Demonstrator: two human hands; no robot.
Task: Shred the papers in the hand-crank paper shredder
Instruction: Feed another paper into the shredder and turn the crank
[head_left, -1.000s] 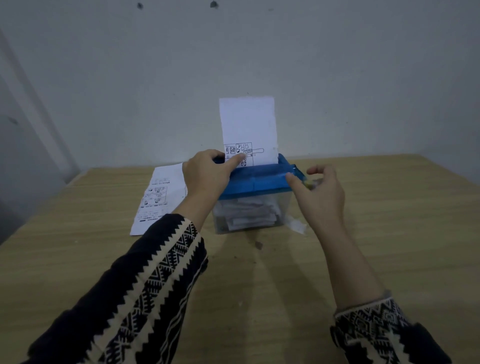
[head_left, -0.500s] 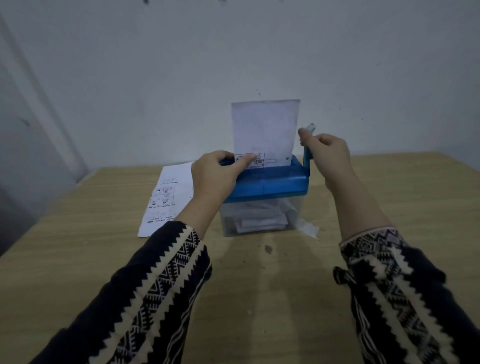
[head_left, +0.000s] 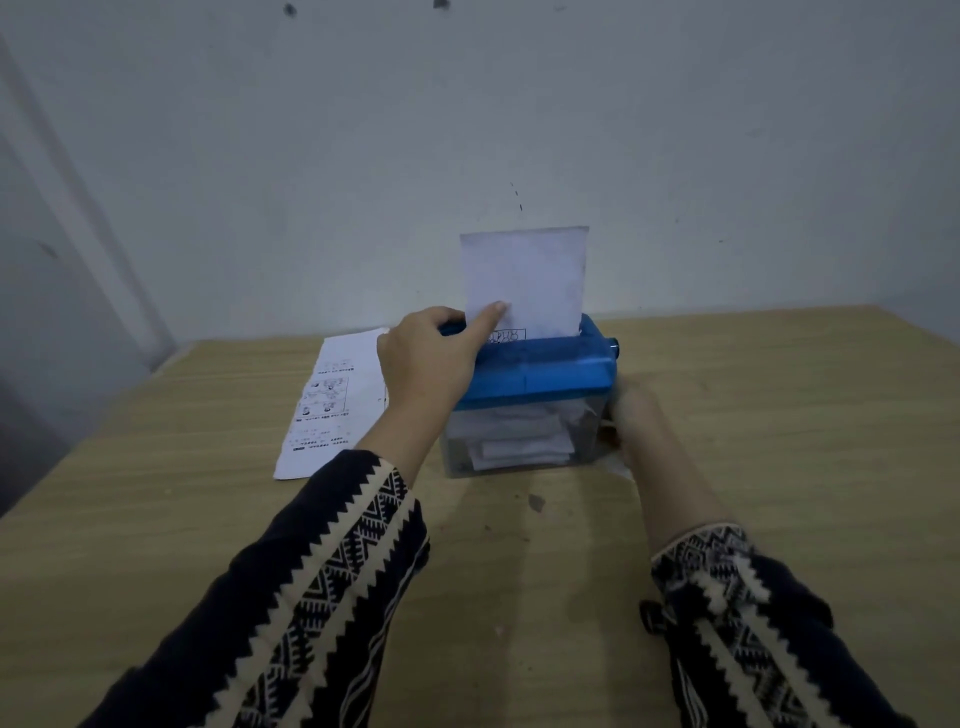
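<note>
A small shredder with a blue top (head_left: 545, 376) and a clear bin (head_left: 514, 444) full of white paper strips stands mid-table. A white sheet (head_left: 527, 280) stands upright in its slot, print showing just above the blue top. My left hand (head_left: 428, 358) grips the left end of the blue top, its index finger against the sheet's lower edge. My right hand (head_left: 636, 415) is blurred, low beside the shredder's right side, fingers curled where the crank handle hangs; the handle itself is hidden.
A printed sheet (head_left: 337, 400) lies flat on the wooden table (head_left: 779, 441) left of the shredder. A white wall rises right behind the table's far edge. A paper scrap lies by the bin's right foot, under my right wrist.
My right hand has swung from the top of the crank's circle down to the bottom, beside the bin. The sheet has sunk lower into the slot. My left hand stays put.
</note>
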